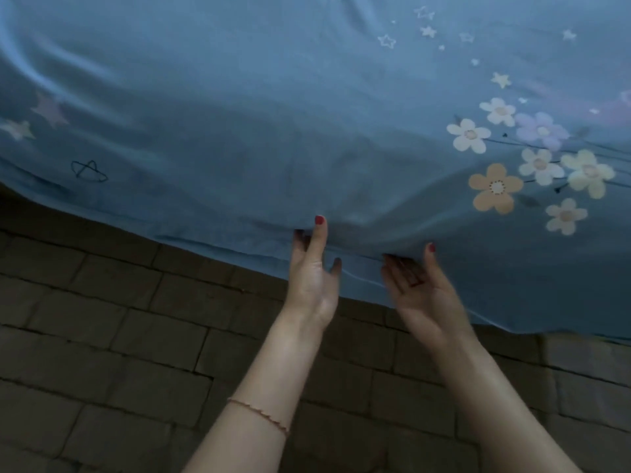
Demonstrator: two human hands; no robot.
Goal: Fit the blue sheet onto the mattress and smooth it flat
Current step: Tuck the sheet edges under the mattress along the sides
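Observation:
The blue sheet, printed with stars and flowers, fills the upper part of the view and hides the mattress. Its near edge hangs down over the floor. My left hand pinches this edge, thumb on top of the cloth and fingers tucked under it. My right hand grips the same edge a little to the right, palm up, thumb on top and fingers beneath the fabric. The cloth puckers into soft folds between and above both hands.
A dark brick floor lies below the sheet's edge and under my forearms. A cluster of printed flowers marks the sheet's right side. Long wrinkles run across the sheet at the upper left.

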